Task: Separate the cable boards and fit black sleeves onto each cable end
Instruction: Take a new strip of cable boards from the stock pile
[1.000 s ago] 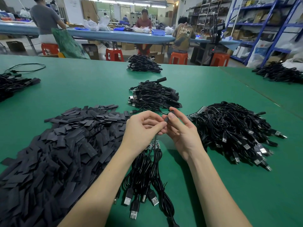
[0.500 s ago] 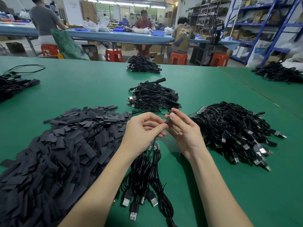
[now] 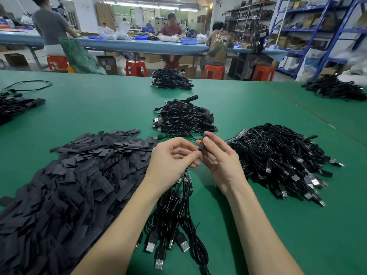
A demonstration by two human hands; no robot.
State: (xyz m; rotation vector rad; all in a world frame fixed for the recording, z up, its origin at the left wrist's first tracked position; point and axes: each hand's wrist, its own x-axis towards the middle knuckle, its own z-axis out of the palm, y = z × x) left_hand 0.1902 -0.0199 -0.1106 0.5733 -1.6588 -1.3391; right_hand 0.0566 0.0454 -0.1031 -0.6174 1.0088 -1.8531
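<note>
My left hand [image 3: 170, 161] grips a bunch of black USB cables [image 3: 172, 217] whose small boards peek out just below the fist; their plugs lie toward me on the green table [image 3: 99, 108]. My right hand [image 3: 220, 159] pinches a black sleeve [image 3: 202, 144] between thumb and fingers, right at my left fingertips where one cable end meets it. The cable end itself is hidden by the fingers. A large heap of flat black sleeves [image 3: 65, 187] lies to the left.
A big pile of unsleeved cables [image 3: 278, 157] lies to the right of my hands, and a smaller pile of sleeved cables [image 3: 184, 118] sits just beyond them. More cable piles lie at the far centre [image 3: 170, 79], left edge [image 3: 14, 106] and right table [image 3: 333, 88]. People work at a blue bench behind.
My right hand has turned the sleeve more upright against my left fingertips. Both hands stay in the same place above the table.
</note>
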